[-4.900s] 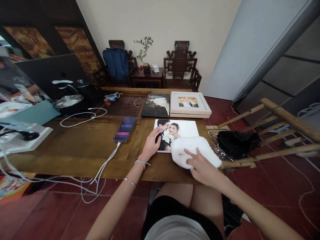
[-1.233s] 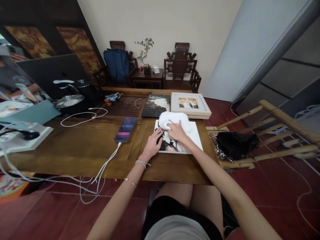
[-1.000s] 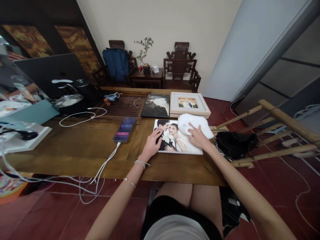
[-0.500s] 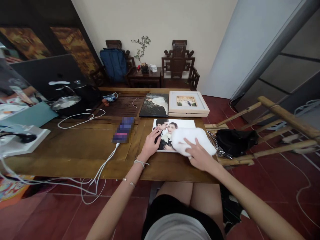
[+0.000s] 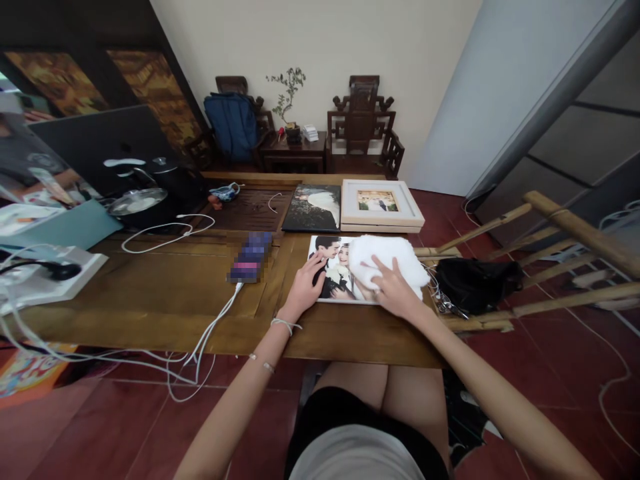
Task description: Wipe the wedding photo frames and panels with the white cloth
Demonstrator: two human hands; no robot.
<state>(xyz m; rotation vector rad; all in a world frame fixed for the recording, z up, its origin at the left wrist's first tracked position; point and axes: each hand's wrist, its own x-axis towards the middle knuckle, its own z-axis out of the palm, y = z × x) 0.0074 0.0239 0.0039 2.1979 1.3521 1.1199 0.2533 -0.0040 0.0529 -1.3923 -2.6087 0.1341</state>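
Both arms reach forward, bare. The left hand (image 5: 305, 285) lies flat, palm down, with its fingers (image 5: 316, 265) spread out. A thin band sits on its wrist. The right hand (image 5: 391, 288) also lies palm down, fingers stretched forward.

The left hand (image 5: 305, 288) lay flat on the near left edge of a photo print (image 5: 336, 270) on the wooden table (image 5: 165, 293), while the right hand (image 5: 393, 291) pressed a fluffy white cloth (image 5: 387, 257) onto the print's right side. Just behind it lay a dark photo (image 5: 313, 207) and a white frame (image 5: 381, 204) side by side. A phone (image 5: 250, 257) on a white cable (image 5: 210, 330) sat to the left.
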